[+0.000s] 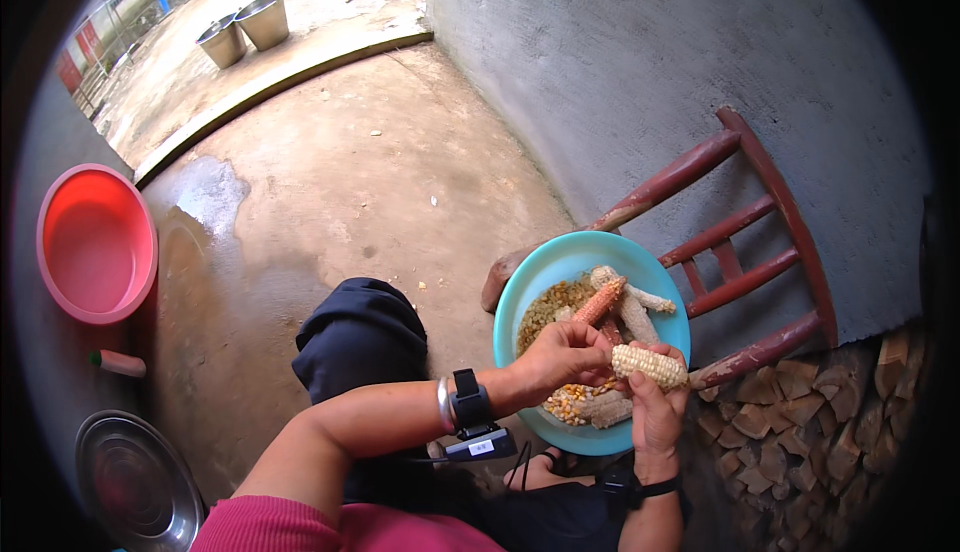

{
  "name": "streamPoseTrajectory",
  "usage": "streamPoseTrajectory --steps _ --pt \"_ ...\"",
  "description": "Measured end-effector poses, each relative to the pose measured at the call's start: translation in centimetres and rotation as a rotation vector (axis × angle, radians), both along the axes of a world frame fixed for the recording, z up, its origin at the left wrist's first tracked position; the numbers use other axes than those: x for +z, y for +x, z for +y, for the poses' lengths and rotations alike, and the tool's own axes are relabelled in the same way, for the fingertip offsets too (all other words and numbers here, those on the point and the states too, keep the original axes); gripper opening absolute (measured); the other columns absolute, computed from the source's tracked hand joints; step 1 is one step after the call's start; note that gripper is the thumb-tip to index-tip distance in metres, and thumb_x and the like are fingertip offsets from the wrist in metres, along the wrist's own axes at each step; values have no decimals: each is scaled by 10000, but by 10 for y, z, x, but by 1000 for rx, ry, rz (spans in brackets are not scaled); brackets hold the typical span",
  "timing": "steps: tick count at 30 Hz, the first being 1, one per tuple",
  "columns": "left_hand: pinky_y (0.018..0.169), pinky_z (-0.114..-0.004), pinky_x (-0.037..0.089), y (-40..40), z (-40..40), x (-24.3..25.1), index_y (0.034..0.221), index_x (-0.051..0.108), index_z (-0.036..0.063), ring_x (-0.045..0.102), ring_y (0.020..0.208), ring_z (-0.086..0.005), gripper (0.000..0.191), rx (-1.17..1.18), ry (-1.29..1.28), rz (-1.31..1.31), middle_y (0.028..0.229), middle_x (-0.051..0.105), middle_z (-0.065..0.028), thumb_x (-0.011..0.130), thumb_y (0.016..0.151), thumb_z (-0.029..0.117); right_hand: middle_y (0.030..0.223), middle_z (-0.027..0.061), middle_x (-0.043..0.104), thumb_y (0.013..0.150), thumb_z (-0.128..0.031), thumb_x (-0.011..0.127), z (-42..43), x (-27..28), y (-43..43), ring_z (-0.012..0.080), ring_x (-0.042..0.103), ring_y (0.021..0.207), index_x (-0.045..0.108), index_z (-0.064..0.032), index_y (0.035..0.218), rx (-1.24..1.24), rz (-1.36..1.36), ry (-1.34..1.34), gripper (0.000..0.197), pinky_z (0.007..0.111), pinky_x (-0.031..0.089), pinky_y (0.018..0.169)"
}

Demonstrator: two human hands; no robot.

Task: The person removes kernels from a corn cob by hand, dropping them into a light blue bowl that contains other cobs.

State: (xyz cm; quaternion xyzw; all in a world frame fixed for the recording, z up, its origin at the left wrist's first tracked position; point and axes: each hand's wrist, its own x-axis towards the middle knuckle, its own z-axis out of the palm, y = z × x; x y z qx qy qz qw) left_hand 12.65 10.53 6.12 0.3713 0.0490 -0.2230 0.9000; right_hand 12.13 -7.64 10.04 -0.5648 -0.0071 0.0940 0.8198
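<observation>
Over the near right part of a turquoise plastic basin (536, 267), my right hand (658, 402) is closed around a pale corn cob (649, 367) that bears rows of whitish kernels. My left hand (570, 357) is at the left end of that cob, its thumb and fingers bent close together; whether they grip the cob is hard to tell. In the basin lie several bare cobs, among them a reddish one (600, 301) and whitish ones (637, 323). Loose yellow and white kernels (574, 402) lie near my hands, with duller grains (551, 308) at the basin's left.
The basin stands on a worn red wooden chair (780, 229) by a grey wall (637, 64). Split firewood (780, 417) is stacked at right. A pink basin (97, 244) and a round metal lid or tray (135, 477) are at left. Two metal buckets (262, 23) stand beyond the threshold.
</observation>
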Motion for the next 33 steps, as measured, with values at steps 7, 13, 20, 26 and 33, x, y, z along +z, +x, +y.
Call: streamPoseTrajectory --steps 7,13,20,26,33 --pt "744 -277 587 0 -5 -6 931 594 -23 659 772 -164 80 47 -36 44 865 632 -83 642 869 -8 1149 152 598 771 39 707 8 -1 -2 195 597 1021 507 -24 1120 -35 -136 -146 407 319 507 906" --pt "748 -268 586 0 -6 -4 946 594 -21 663 777 -166 92 50 -67 49 875 631 -80 645 875 8 1121 152 612 788 34 679 5 -4 0 212 600 1016 507 -21 1120 -49 -46 -27 378 345 484 943" --pt "781 -264 588 -4 -5 2 950 587 -23 672 802 -168 94 13 -112 52 907 634 -86 636 884 22 1115 151 604 775 12 709 2 5 -3 186 610 960 496 -21 1099 -16 -185 -148 389 304 522 852" --pt "737 -272 577 -8 0 22 900 584 -24 656 766 -177 101 82 -52 8 876 625 -87 662 848 14 1098 140 611 791 -5 709 15 22 -7 181 614 953 492 -20 1098 20 -288 -161 377 301 522 853" --pt "715 -275 564 -8 1 43 860 595 12 617 713 -152 93 164 103 -14 828 611 -70 677 839 51 1083 130 619 808 10 691 21 19 -4 182 623 935 509 -24 1108 -31 -319 37 353 298 534 840"
